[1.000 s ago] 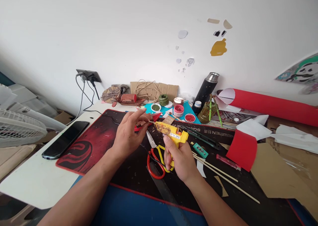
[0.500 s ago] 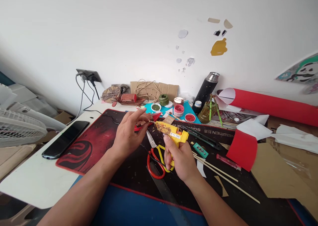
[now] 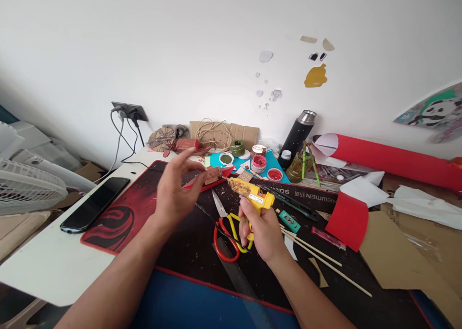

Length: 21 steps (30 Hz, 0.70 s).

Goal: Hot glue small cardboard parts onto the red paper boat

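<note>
Yellow glue gun (image 3: 255,196), one, in clasping right fingers (image 3: 251,212), one brown piece (image 3: 212,176) at left fingers (image 3: 197,185), hold unclear.

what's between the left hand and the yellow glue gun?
Head view: a small brown piece and part of a red piece lie between the left hand and yellow glue gun. Contact at the gun's tip is unclear.

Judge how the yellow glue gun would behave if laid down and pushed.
The yellow glue gun would probably stay rigid, given its molded-looking body. Its pistol shape suggests swivelling rather than rolling, and crusty residue on its front might drag.
</note>
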Tool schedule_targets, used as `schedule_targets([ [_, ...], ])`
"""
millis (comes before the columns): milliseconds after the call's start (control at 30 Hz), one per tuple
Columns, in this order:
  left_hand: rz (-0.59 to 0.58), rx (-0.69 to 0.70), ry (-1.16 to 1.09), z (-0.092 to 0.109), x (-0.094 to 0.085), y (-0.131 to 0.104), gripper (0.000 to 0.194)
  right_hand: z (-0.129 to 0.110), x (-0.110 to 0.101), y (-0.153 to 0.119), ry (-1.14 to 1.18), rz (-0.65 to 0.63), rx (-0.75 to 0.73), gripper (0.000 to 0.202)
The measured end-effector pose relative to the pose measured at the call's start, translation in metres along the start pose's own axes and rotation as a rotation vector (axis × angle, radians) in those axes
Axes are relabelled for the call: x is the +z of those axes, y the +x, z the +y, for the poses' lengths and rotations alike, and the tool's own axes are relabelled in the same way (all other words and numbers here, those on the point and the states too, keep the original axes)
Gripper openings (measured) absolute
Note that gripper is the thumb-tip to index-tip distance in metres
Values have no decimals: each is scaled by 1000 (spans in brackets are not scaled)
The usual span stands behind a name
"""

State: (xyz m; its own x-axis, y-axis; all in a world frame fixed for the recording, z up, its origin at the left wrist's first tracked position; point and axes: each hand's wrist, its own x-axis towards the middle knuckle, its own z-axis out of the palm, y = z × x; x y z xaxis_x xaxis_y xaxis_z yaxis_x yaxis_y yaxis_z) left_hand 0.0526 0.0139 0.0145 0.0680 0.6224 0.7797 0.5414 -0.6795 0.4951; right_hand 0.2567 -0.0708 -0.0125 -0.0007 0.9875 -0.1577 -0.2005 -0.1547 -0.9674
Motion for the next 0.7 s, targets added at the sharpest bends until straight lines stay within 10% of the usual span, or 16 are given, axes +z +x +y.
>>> schedule_targets([
  [300, 186, -694, -797, -7, -54, 27, 69, 10, 29, -9, -812, -229, -256, 43],
  [467, 68, -826, -883, 3, -66, 16, 76, -4, 62, -2, -1367, -356, -384, 23],
  [700, -21, -844, -908, 7, -74, 8, 73, -4, 79, 13, -1292, -514, -431, 41],
])
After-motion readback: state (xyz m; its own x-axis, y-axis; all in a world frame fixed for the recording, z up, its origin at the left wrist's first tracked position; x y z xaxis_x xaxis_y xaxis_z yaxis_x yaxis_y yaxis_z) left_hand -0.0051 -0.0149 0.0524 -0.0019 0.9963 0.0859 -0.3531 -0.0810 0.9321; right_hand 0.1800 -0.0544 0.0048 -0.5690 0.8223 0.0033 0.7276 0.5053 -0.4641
